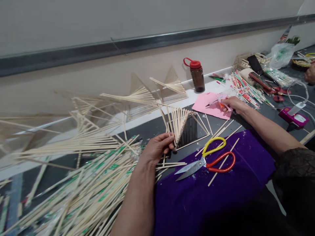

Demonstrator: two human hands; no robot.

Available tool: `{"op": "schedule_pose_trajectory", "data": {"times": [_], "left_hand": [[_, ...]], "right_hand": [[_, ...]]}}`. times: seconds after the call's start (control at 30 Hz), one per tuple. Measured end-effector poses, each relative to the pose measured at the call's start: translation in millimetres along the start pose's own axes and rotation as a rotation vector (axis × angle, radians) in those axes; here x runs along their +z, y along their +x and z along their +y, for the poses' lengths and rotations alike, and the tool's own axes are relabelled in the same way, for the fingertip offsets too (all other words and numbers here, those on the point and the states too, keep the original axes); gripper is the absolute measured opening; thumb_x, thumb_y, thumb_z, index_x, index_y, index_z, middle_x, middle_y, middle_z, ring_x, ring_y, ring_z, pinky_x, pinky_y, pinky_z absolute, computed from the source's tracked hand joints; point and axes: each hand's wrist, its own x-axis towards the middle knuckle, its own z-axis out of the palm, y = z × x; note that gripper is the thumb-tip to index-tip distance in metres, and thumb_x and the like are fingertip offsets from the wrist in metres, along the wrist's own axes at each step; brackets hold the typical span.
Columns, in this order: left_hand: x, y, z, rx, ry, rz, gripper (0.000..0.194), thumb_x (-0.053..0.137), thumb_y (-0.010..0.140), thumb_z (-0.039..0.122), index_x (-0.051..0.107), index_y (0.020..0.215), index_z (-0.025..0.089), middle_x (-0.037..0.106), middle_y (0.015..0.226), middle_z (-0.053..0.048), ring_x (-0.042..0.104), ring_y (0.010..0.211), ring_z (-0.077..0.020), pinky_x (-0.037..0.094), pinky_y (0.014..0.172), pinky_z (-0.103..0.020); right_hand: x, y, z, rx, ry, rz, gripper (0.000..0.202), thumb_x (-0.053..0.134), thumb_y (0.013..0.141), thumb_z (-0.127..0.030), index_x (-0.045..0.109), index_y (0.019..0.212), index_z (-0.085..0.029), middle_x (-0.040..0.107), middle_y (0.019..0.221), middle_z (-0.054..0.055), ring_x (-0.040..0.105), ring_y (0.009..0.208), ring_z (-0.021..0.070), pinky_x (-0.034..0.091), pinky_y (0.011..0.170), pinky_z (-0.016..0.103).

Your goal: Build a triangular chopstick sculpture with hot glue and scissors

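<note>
My left hand (161,146) pinches the lower corner of a small twisted stick frame (180,121), a fan of thin wooden sticks above a triangular base. My right hand (233,104) is wrapped round the handle of a pale glue gun (222,101) with an orange trigger. The gun's nozzle points left, over a pink sheet (206,100). In front of the frame, scissors (205,162) with one yellow and one red handle lie with blades slightly parted on a purple cloth (187,203). Loose sticks (222,164) lie under and around the scissors.
Finished-looking stick frames (137,95) line the wall. A big heap of sticks and green-printed wrappers (98,186) covers the left. Behind stands a brown bottle (198,77) with a red lid. To the right are a purple power socket (294,116), cables and another person's hand (310,73).
</note>
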Motion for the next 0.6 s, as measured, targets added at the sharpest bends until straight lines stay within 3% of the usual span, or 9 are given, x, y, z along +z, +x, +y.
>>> {"op": "schedule_pose_trajectory", "data": {"times": [0.13, 0.2, 0.33, 0.43, 0.5, 0.6], "left_hand": [[1.1, -1, 1, 0.007, -0.006, 0.001, 0.048, 0.085, 0.049, 0.044, 0.062, 0.077, 0.013, 0.059, 0.045, 0.001, 0.040, 0.033, -0.0039, 0.021, 0.034, -0.014], [1.6, -2, 2, 0.011, -0.008, -0.003, 0.048, 0.085, 0.049, 0.044, 0.062, 0.078, 0.013, 0.059, 0.045, 0.001, 0.039, 0.033, -0.0034, 0.020, 0.034, -0.013], [3.6, -4, 3, 0.003, -0.015, 0.000, 0.049, 0.085, 0.049, 0.043, 0.062, 0.080, 0.013, 0.060, 0.045, 0.002, 0.039, 0.032, -0.0035, 0.021, 0.034, -0.013], [4.8, -5, 3, 0.010, -0.029, 0.007, 0.048, 0.085, 0.049, 0.042, 0.062, 0.079, 0.013, 0.059, 0.044, 0.001, 0.040, 0.032, -0.0040, 0.021, 0.034, -0.013], [4.7, -4, 2, 0.018, -0.036, 0.002, 0.048, 0.084, 0.049, 0.042, 0.062, 0.079, 0.013, 0.059, 0.044, 0.001, 0.040, 0.032, -0.0041, 0.021, 0.034, -0.014], [3.9, -3, 1, 0.015, -0.039, -0.017, 0.046, 0.083, 0.051, 0.043, 0.063, 0.079, 0.012, 0.060, 0.045, 0.001, 0.038, 0.030, -0.0036, 0.019, 0.033, -0.014]], "right_hand": [[4, 7, 4, -0.007, -0.087, -0.015, 0.021, 0.060, 0.085, -0.023, 0.064, 0.068, -0.010, 0.064, 0.052, 0.005, 0.057, 0.041, 0.0119, 0.049, 0.044, 0.023], [4, 9, 4, -0.044, -0.246, 0.023, 0.025, 0.060, 0.085, -0.028, 0.065, 0.068, -0.010, 0.066, 0.054, 0.007, 0.059, 0.045, 0.0130, 0.048, 0.046, 0.023], [-1, 5, -4, -0.146, -0.912, 0.165, 0.038, 0.059, 0.084, -0.045, 0.070, 0.066, -0.013, 0.070, 0.065, 0.012, 0.067, 0.066, 0.0218, 0.047, 0.058, 0.028], [2, -6, -16, -0.215, -1.311, 0.245, 0.039, 0.055, 0.085, -0.046, 0.075, 0.082, -0.013, 0.074, 0.086, 0.017, 0.068, 0.083, 0.0289, 0.046, 0.064, 0.033], [10, -12, -28, -0.353, -1.366, 0.270, 0.035, 0.053, 0.087, -0.040, 0.076, 0.093, -0.014, 0.074, 0.092, 0.017, 0.067, 0.087, 0.0282, 0.045, 0.066, 0.034], [33, -17, -51, -0.586, -1.132, 0.144, 0.028, 0.054, 0.085, -0.030, 0.076, 0.094, -0.015, 0.074, 0.086, 0.010, 0.066, 0.081, 0.0213, 0.044, 0.067, 0.030]]}}
